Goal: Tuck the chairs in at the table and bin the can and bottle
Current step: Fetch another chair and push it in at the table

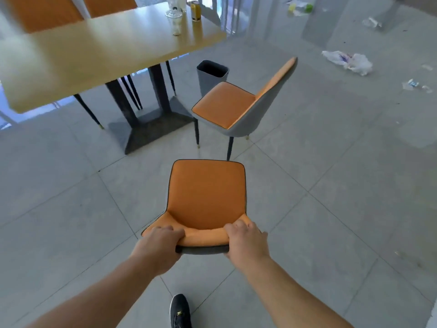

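An orange-seated chair with a grey shell stands on the tiles right in front of me. My left hand and my right hand both grip the top of its backrest. A second orange chair stands farther off, turned sideways, away from the wooden table. On the table's far end a yellow can stands beside a clear plastic bottle. A grey bin sits on the floor by the table's corner, just behind the second chair.
Two more orange chair backs show at the table's far side. The table's dark pedestal base rests on the floor to my left front. Plastic bags and wrappers litter the tiles at right. My black shoe is below.
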{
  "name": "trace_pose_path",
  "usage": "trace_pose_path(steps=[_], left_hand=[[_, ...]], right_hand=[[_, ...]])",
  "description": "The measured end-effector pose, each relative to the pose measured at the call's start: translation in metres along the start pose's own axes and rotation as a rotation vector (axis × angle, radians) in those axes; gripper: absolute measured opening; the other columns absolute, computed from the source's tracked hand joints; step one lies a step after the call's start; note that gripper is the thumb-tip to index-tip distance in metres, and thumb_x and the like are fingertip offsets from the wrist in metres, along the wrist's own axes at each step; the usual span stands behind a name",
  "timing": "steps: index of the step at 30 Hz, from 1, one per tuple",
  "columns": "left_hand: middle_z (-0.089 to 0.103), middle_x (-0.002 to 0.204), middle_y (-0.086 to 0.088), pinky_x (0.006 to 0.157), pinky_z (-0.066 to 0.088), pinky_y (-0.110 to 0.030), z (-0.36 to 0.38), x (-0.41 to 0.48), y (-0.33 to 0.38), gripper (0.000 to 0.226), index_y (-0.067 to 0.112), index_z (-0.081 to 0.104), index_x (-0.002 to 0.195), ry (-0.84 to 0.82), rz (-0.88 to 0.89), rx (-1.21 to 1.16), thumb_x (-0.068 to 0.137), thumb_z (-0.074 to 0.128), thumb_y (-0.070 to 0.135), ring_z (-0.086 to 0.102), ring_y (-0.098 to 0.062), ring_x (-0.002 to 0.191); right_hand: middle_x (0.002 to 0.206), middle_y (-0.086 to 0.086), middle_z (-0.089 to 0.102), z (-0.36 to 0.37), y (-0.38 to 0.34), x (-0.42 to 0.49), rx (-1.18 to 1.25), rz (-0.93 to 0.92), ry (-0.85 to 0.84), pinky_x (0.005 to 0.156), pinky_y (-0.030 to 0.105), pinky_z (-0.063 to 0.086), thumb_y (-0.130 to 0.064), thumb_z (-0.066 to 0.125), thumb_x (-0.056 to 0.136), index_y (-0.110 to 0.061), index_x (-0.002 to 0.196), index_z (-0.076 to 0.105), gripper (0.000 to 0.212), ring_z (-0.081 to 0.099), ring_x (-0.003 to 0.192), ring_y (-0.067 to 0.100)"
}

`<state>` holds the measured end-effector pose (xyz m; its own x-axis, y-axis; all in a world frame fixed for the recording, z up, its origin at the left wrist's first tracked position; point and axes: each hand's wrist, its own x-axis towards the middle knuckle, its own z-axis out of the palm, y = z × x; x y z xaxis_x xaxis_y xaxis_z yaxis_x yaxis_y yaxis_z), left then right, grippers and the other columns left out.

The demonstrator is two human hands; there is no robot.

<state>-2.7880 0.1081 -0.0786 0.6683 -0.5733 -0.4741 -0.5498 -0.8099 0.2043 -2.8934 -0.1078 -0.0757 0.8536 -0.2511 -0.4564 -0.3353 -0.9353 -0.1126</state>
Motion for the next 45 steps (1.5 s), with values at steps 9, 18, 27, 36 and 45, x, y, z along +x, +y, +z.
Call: trace_pose_path(steps=[9, 18, 27, 36, 45], left_hand=[[0.052, 0.100, 0.009, 0.075, 0.051, -0.031, -0.047, 0.005, -0.144, 0.016, 0.039, 0.053, 0.103, 0.072, -0.232, -0.153, 0.092, 0.060, 0.049, 0.052, -0.012, 0.090], [0.059, 0.103, 0.011, 0.081, 0.057, -0.038, -0.096, 0.087, -0.211, 0.027, 0.042, 0.053, 0.122, 0.139, -0.352, -0.255, 0.095, 0.057, 0.046, 0.058, -0.015, 0.094], [0.057, 0.110, 0.014, 0.077, 0.056, -0.040, -0.181, 0.217, -0.265, 0.030, 0.045, 0.052, 0.122, 0.169, -0.514, -0.312, 0.092, 0.057, 0.046, 0.052, -0.014, 0.100], [0.055, 0.107, 0.008, 0.080, 0.058, -0.043, -0.247, 0.311, -0.318, 0.028, 0.044, 0.055, 0.118, 0.161, -0.671, -0.295, 0.092, 0.061, 0.036, 0.057, -0.019, 0.094], [0.056, 0.132, 0.005, 0.100, 0.049, -0.041, -0.236, 0.289, -0.315, 0.044, 0.042, 0.054, 0.134, 0.128, -0.752, -0.320, 0.093, 0.065, 0.032, 0.049, -0.021, 0.121]], right_hand=[[0.122, 0.000, 0.055, -0.054, -0.143, 0.137, -0.099, -0.285, -0.014, 0.085, 0.043, 0.050, -0.036, 0.070, 0.091, -0.033, 0.122, 0.060, 0.032, 0.048, 0.113, 0.029], [0.113, -0.001, 0.056, -0.120, -0.192, 0.277, -0.215, -0.455, 0.004, 0.075, 0.042, 0.050, -0.033, 0.069, 0.092, -0.036, 0.118, 0.062, 0.027, 0.050, 0.104, 0.026], [0.105, -0.001, 0.055, -0.199, -0.212, 0.445, -0.238, -0.600, 0.036, 0.076, 0.039, 0.050, -0.028, 0.063, 0.097, -0.033, 0.110, 0.060, 0.014, 0.047, 0.095, 0.023], [0.090, -0.002, 0.051, -0.258, -0.244, 0.562, -0.233, -0.706, 0.051, 0.069, 0.041, 0.053, -0.022, 0.057, 0.096, -0.029, 0.102, 0.057, 0.009, 0.048, 0.084, 0.022], [0.093, -0.004, 0.053, -0.227, -0.252, 0.540, -0.221, -0.707, 0.021, 0.070, 0.041, 0.050, -0.032, 0.066, 0.093, -0.031, 0.100, 0.054, 0.014, 0.050, 0.089, 0.022]])
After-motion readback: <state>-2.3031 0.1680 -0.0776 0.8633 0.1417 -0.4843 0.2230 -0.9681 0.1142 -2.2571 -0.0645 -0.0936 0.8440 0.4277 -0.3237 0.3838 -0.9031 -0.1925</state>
